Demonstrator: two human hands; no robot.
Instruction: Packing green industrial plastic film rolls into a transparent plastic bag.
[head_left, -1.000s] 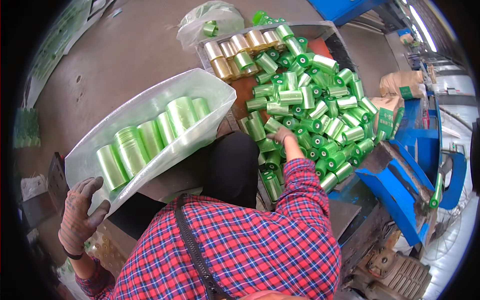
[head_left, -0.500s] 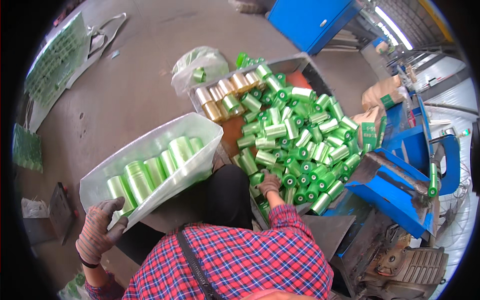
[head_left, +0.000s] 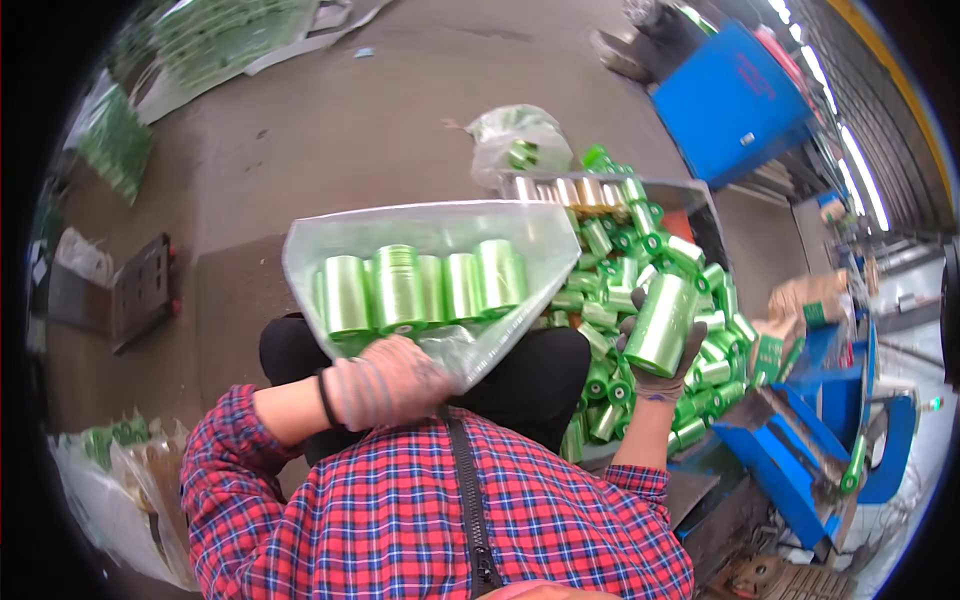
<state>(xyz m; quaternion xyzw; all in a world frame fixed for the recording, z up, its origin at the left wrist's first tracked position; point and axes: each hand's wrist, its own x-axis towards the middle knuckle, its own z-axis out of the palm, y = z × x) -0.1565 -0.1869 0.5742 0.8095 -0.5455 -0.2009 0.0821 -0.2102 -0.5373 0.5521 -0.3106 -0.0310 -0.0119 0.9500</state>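
Note:
My right hand [head_left: 660, 378], in a grey glove, grips a shiny green film roll [head_left: 662, 322] over the right side of a large heap of similar green rolls [head_left: 600, 320]. In front of my lap a clear plastic bag [head_left: 430, 218] gapes wide, with a row of green rolls [head_left: 397, 288] upright inside. My left hand [head_left: 388, 385], gloved and somewhat blurred, is closed at the bag's near edge, where the plastic bunches beside its fingers. Both of my knees sit under the bag.
The heap fills a grey bin [head_left: 708, 205], with gold-coloured rolls [head_left: 575, 192] along its far side. Behind it lies another plastic bag [head_left: 515, 135]. Blue machinery [head_left: 790, 440] and paper sacks [head_left: 805, 300] stand to the right; a dark cart [head_left: 145, 290] is at left.
My right hand has lifted a green roll out of the heap. My left hand has moved right, from the bag's left end to its near edge. The view has turned leftward.

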